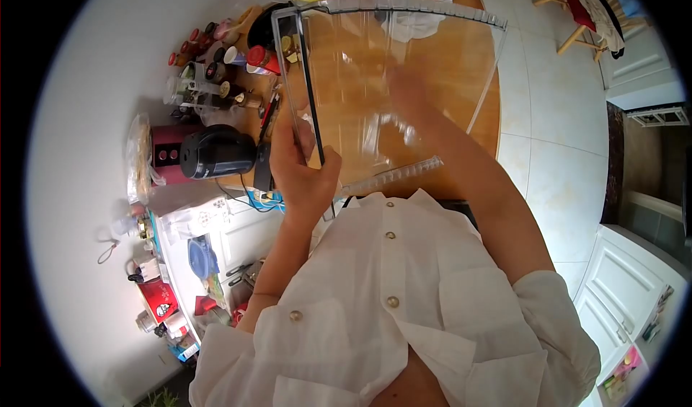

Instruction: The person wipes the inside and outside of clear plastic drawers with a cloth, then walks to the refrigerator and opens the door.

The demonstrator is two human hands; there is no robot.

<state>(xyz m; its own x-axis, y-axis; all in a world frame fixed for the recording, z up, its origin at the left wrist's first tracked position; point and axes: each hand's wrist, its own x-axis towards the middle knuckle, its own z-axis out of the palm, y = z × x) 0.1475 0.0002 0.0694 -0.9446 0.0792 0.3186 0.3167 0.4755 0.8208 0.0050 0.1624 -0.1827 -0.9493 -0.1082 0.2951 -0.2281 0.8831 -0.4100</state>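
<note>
A clear plastic panel or box (346, 82) with ridged edges and a dark strip along its left side is held over the wooden table. My left hand (306, 173) grips its left edge, fingers wrapped round the frame beside the dark strip. My right hand (407, 86) is at the middle of the clear plastic, seen through it or against it; its fingers are blurred. A white cloth or paper (417, 23) lies on the table beyond the panel.
Jars and cups (263, 59) crowd the table's left side by the wall. A black kettle (216, 152) stands nearer, with cables beside it. The wooden table (472, 118) ends at a tiled floor (551, 162) on the right. A chair (577, 18) stands at the upper right.
</note>
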